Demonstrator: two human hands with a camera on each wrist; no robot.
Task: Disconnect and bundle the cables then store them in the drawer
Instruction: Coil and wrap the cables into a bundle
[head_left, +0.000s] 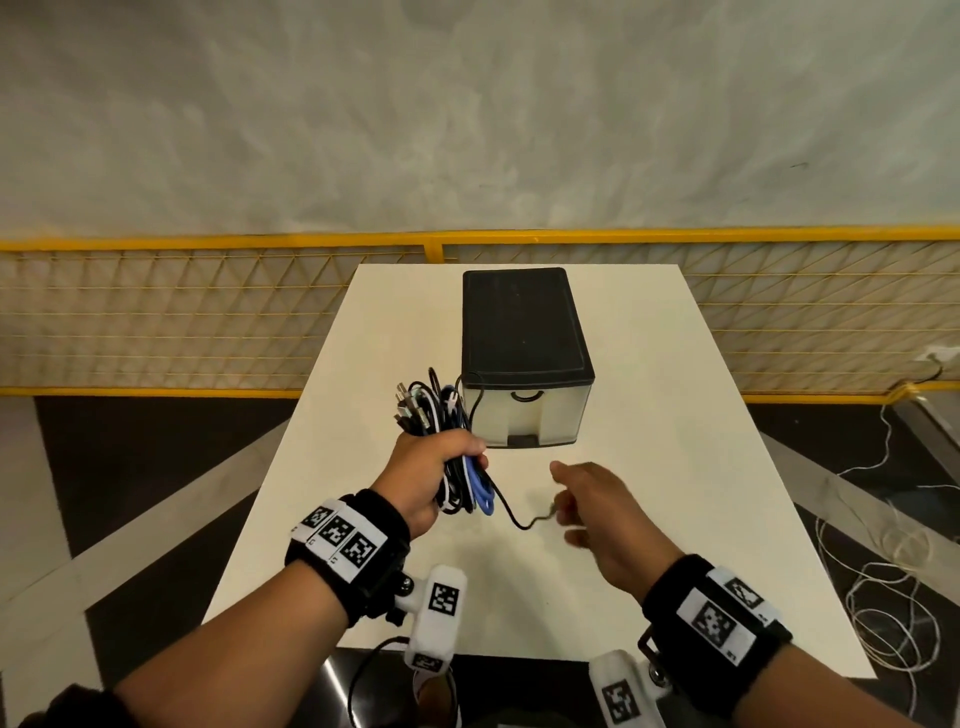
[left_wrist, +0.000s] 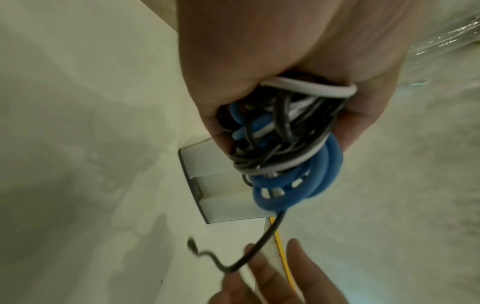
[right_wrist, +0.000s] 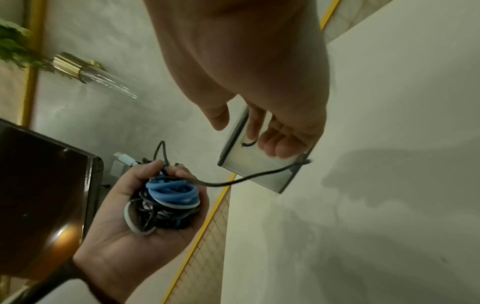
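Note:
My left hand (head_left: 441, 462) grips a bundle of black, white and blue cables (head_left: 434, 410) in its fist, above the white table (head_left: 675, 467) and just left of the drawer unit. Blue loops (left_wrist: 293, 185) hang out below the fist. One loose black cable end (head_left: 524, 522) trails right from the bundle toward my right hand (head_left: 571, 512). That hand hovers with fingers loosely curled and holds nothing. The drawer unit (head_left: 522, 322) has a black top and a translucent drawer front (head_left: 524, 415), which is closed. The bundle (right_wrist: 168, 197) also shows in the right wrist view.
A yellow mesh fence (head_left: 208, 312) runs behind the table. Thin white cords (head_left: 883, 571) lie tangled on the floor at the right. The table's near edge is just in front of my wrists. A dark panel (right_wrist: 39, 195) stands at the left.

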